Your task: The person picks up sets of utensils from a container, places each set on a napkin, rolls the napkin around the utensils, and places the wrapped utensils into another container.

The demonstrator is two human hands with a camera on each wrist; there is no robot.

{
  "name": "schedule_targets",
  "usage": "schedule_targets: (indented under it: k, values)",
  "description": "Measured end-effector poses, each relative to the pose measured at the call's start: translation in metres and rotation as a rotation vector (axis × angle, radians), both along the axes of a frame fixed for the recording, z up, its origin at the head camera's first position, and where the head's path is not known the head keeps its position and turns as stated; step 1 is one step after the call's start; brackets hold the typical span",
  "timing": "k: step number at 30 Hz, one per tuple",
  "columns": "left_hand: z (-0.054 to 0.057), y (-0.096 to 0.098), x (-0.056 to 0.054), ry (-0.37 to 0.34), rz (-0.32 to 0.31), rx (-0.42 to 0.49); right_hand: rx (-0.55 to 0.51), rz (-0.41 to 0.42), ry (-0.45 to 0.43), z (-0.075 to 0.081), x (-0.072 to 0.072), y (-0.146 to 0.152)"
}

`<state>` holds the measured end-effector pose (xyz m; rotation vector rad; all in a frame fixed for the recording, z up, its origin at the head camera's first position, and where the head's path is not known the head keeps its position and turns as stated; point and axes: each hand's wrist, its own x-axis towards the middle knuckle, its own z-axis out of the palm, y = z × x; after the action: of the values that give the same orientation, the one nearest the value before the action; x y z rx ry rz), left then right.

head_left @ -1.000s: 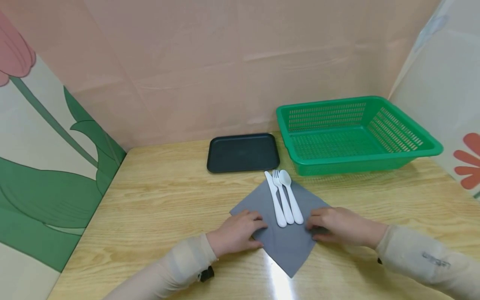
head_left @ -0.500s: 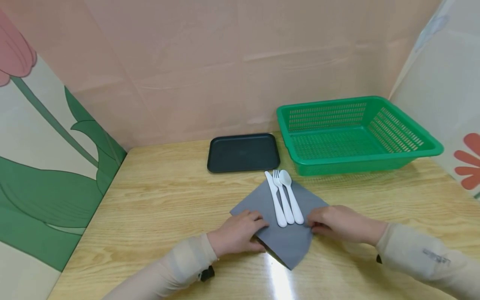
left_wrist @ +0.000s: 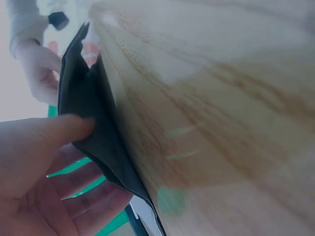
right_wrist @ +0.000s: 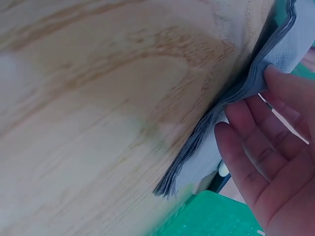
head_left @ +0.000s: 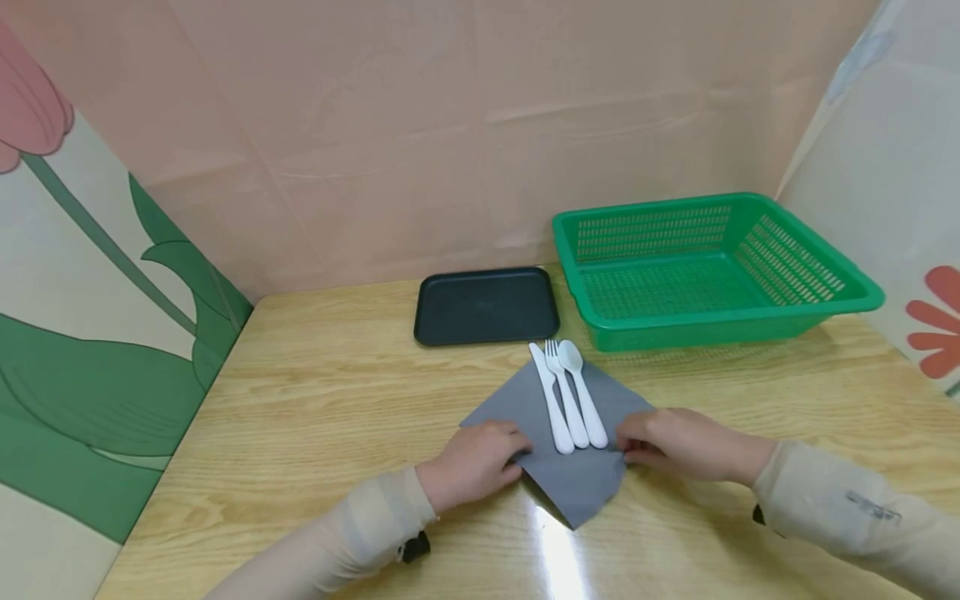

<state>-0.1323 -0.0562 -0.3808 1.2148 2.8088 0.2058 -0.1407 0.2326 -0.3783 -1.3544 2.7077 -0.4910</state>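
A grey napkin (head_left: 576, 485) lies cornerwise on the table, its near corner lifted and bent up. On it a white knife (head_left: 555, 408), fork (head_left: 567, 398) and spoon (head_left: 587, 403) lie side by side, their tips reaching past its far edge. My left hand (head_left: 476, 467) pinches the napkin's left edge, thumb (left_wrist: 74, 127) beneath and fingers above. At the opposite edge my right hand (head_left: 690, 446) pinches the napkin too; the right wrist view shows its layered edge (right_wrist: 216, 110) between thumb and fingers.
Behind the cutlery a black tray (head_left: 487, 307) sits near the back wall. To its right stands a green slotted basket (head_left: 705, 325), close beyond the napkin's far right side. The wooden table (head_left: 322, 392) extends to the left.
The napkin's near corner has risen off the table and pulled back toward the cutlery. Both hands have closed on the side edges, thumbs going under. Tray, basket and cutlery stay put.
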Motion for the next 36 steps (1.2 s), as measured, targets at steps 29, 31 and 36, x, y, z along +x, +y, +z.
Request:
schedule_targets:
  k: [29, 31, 36]
  values:
    - [-0.005, 0.003, -0.015, -0.003, 0.088, 0.135, 0.083, -0.095, 0.025, 0.0, 0.005, 0.001]
    - [-0.005, 0.003, -0.015, -0.008, 0.094, 0.143, 0.068, -0.09, 0.046, -0.001, 0.004, 0.001]
    - [-0.004, 0.003, -0.017, -0.036, 0.105, 0.164, 0.055, -0.117, 0.058, -0.002, 0.003, 0.0]
